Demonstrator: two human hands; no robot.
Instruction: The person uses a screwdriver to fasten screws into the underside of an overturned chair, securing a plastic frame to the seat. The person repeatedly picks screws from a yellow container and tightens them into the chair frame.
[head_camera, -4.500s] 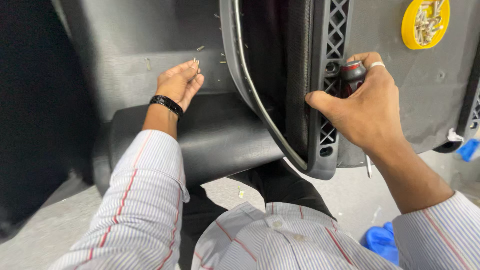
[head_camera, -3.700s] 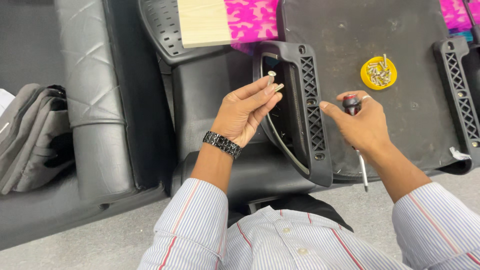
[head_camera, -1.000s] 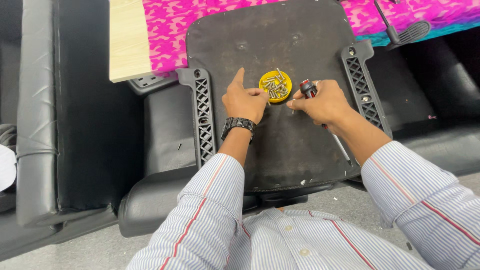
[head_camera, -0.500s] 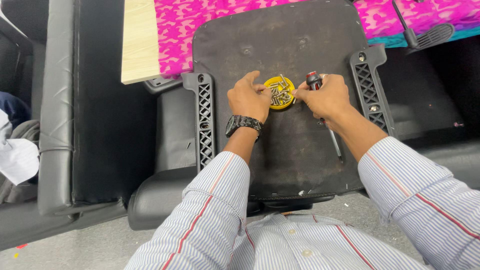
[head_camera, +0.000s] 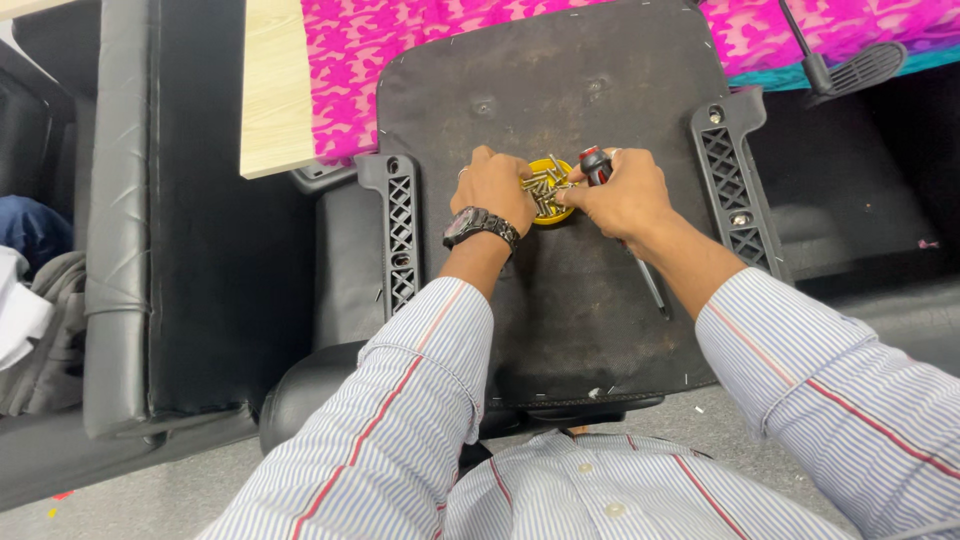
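Screws (head_camera: 541, 188) fill a small yellow dish (head_camera: 556, 205) on the upturned black seat base (head_camera: 560, 300), and both hands meet over them. The left hand (head_camera: 495, 188) has its fingers curled down into the dish; whether they pinch a screw I cannot tell, since the knuckles hide the tips. The right hand (head_camera: 625, 195) is closed around a screwdriver (head_camera: 597, 168) with a red and black handle, its shaft (head_camera: 652, 290) running back under the wrist, while its forefinger and thumb reach to the dish's rim.

I judge the screws light, hard and smooth, apt to roll or slip, best pinched one at a time by the shank near the head. The dish looks shallow and easily tipped.

A black watch (head_camera: 480, 225) sits on the left wrist. Plastic brackets (head_camera: 402, 235) flank the base; pink cloth (head_camera: 400, 50) and a pale board (head_camera: 275, 90) lie beyond.
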